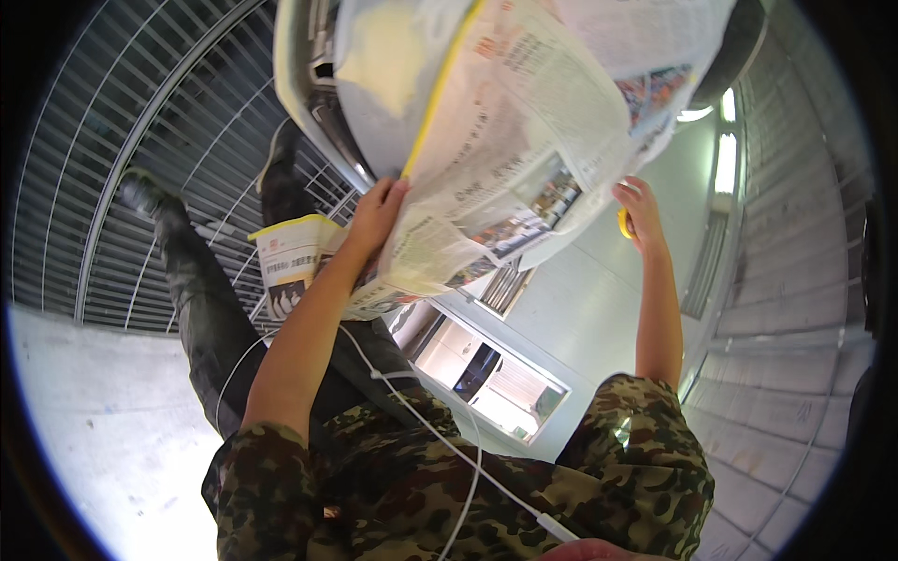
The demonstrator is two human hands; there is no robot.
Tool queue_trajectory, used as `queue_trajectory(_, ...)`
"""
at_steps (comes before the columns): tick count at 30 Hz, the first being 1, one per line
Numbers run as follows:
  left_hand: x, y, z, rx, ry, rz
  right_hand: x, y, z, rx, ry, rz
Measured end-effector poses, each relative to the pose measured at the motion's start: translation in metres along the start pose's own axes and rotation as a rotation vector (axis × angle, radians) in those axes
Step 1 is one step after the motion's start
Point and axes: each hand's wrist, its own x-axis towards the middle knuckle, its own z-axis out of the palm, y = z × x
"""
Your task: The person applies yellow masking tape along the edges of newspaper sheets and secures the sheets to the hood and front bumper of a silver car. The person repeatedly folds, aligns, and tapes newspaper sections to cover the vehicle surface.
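Newspaper sheets (pixel 505 140) cover much of a light-coloured body, apparently a vehicle's, with a strip of yellow masking tape (pixel 442 77) along one edge. My left hand (pixel 379 214) grips the newspaper's edge at the lower end of that strip. In my right hand (pixel 640 214), beside the opposite edge of the paper, is a roll of yellow masking tape (pixel 624 223), partly hidden by the fingers. Whether those fingertips also touch the paper, I cannot tell. Another newspaper piece (pixel 287 263) with a yellow taped border hangs behind my left forearm.
A metal grating floor (pixel 203 133) lies under my shoes, bordering a pale solid floor (pixel 105 393). Dark trim (pixel 344 133) edges the body beside the paper. A white cable (pixel 435 431) crosses my camouflage shirt. Panelled walls (pixel 603 301) hold lit lamps (pixel 726 161) and a window (pixel 491 379).
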Motion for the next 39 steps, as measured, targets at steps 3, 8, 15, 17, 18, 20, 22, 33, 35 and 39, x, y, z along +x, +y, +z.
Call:
queue_trajectory(3,0.004,-0.002,-0.002,-0.02,-0.015,-0.041,-0.006,0.009,0.005,0.238,0.054,0.18)
queue_trajectory(8,0.007,0.002,-0.002,0.047,0.051,-0.028,-0.01,0.035,0.018,0.299,0.099,0.343)
queue_trajectory(15,0.007,0.007,0.0,-0.03,0.057,0.011,0.013,0.081,0.018,0.633,-0.024,0.424)
queue_trajectory(17,0.009,0.008,0.002,-0.023,0.068,0.023,0.013,0.09,0.016,0.661,-0.025,0.385)
queue_trajectory(18,0.009,0.008,0.003,-0.022,0.074,0.02,0.011,0.093,0.013,0.682,-0.074,0.34)
queue_trajectory(20,0.008,0.009,0.007,-0.087,0.075,0.035,0.003,0.095,0.008,0.61,-0.05,0.345)
queue_trajectory(22,0.006,0.009,0.01,-0.164,0.067,-0.004,-0.004,0.095,0.002,0.523,0.062,0.372)
queue_trajectory(33,0.003,0.004,0.01,-0.202,0.113,0.022,-0.036,0.108,-0.003,0.344,0.08,0.203)
queue_trajectory(35,0.002,0.001,0.01,-0.205,0.128,0.03,-0.036,0.108,-0.017,0.366,0.173,0.044)
queue_trajectory(39,0.005,-0.005,0.018,-0.19,0.183,0.138,-0.002,0.092,-0.075,0.318,0.316,-0.144)
